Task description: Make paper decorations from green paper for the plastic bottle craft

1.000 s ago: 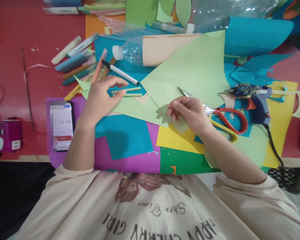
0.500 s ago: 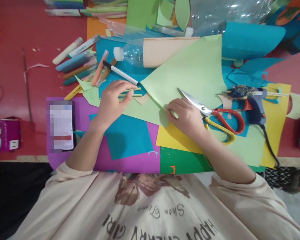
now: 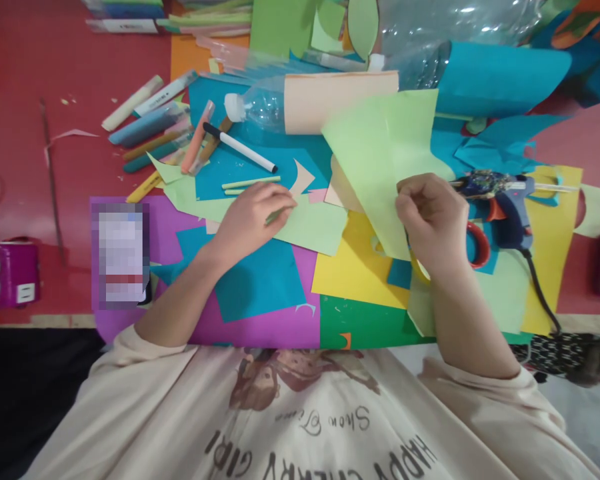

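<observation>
Above the clutter of coloured paper on the red table (image 3: 35, 153), the right hand (image 3: 433, 223) pinches the edge of a light green sheet (image 3: 375, 153) and holds it lifted and tilted, its lower corner hanging in front of the yellow paper (image 3: 347, 267). The left hand (image 3: 253, 217) is curled, fingertips closed on a thin rolled green paper stick (image 3: 275, 215), and lies on another pale green sheet (image 3: 310, 227) just below two more such sticks (image 3: 253, 181) on the blue paper (image 3: 245, 160). Directly under and behind the right hand lie the scissors (image 3: 477, 243), only their red and yellow handles showing, and just beyond them the glue gun (image 3: 505, 200) with its cord trailing toward the table edge. The risks here seem to come from crowding. The lifted sheet is held at one edge only, so it could crease or tear at the pinch if it is pulled sideways, or it could sweep against the glue gun and pick up glue, should the nozzle be wet, or drag the scissors along. The blades are hidden beneath the paper, so a hand coming down blind could meet them. The stick in the left hand is slender and could be crushed flat by too firm a squeeze. The black-capped marker (image 3: 240, 148) and the plastic bottle (image 3: 257, 107) lie near enough to roll if the papers under them shift.
</observation>
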Demonstrator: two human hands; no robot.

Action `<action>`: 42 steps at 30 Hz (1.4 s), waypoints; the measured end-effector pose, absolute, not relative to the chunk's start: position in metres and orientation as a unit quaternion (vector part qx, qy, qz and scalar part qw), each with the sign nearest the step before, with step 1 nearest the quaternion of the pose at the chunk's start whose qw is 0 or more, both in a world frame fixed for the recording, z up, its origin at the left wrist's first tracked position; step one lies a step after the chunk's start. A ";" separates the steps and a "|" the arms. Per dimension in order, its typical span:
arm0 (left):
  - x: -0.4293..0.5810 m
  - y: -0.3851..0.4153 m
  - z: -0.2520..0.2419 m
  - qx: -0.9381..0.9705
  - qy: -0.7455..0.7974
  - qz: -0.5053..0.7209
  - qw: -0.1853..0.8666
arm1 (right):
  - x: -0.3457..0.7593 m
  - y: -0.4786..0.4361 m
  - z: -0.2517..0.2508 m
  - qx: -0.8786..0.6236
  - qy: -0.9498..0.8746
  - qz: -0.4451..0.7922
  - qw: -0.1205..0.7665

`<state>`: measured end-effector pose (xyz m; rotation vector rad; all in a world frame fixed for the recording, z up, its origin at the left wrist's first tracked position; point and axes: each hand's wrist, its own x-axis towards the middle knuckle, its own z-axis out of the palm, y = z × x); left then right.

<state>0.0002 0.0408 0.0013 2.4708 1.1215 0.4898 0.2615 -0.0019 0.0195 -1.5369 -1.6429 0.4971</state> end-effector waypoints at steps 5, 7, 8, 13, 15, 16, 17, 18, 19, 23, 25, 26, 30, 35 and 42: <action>0.024 0.034 0.001 0.934 0.314 0.096 0.144 | 0.262 -0.002 0.014 -0.599 -0.651 0.184 0.429; 0.035 0.037 0.003 0.946 0.291 0.084 0.115 | 0.261 -0.002 0.013 -0.598 -0.648 0.182 0.435; 0.040 0.039 0.004 0.952 0.278 0.082 0.102 | 0.261 -0.002 0.013 -0.598 -0.648 0.182 0.435; 0.060 0.055 0.004 0.958 0.260 0.078 0.093 | 0.262 -0.001 0.011 -0.602 -0.641 0.184 0.439; 0.063 0.059 0.005 0.960 0.252 0.073 0.093 | 0.262 -0.001 0.011 -0.604 -0.639 0.188 0.438; 0.063 0.060 0.005 0.962 0.247 0.069 0.093 | 0.263 0.000 0.010 -0.604 -0.639 0.191 0.436; 0.063 0.062 0.006 0.964 0.242 0.064 0.094 | 0.263 0.000 0.010 -0.604 -0.639 0.193 0.436; 0.061 0.062 0.007 0.965 0.238 0.062 0.096 | 0.263 0.000 0.009 -0.603 -0.638 0.195 0.437; 0.059 0.063 0.009 0.965 0.234 0.060 0.101 | 0.264 0.000 0.009 -0.603 -0.637 0.197 0.439; 0.042 0.058 0.019 0.964 0.222 0.057 0.133 | 0.265 0.000 0.007 -0.603 -0.625 0.208 0.450; 0.031 0.050 0.025 0.963 0.218 0.053 0.146 | 0.265 0.000 0.008 -0.601 -0.627 0.209 0.450; 0.026 0.045 0.028 0.961 0.223 0.066 0.151 | 0.265 -0.001 0.008 -0.597 -0.629 0.208 0.451; 0.002 0.025 0.037 0.942 0.231 0.154 0.190 | 0.261 -0.003 0.012 -0.547 -0.660 0.277 0.435; -0.028 0.029 0.045 0.790 0.439 0.377 0.204 | 0.249 -0.006 0.012 -0.473 -0.733 0.371 0.319; -0.027 0.034 0.051 0.759 0.430 0.488 -0.017 | 0.233 -0.009 0.012 -0.505 -0.698 0.435 0.262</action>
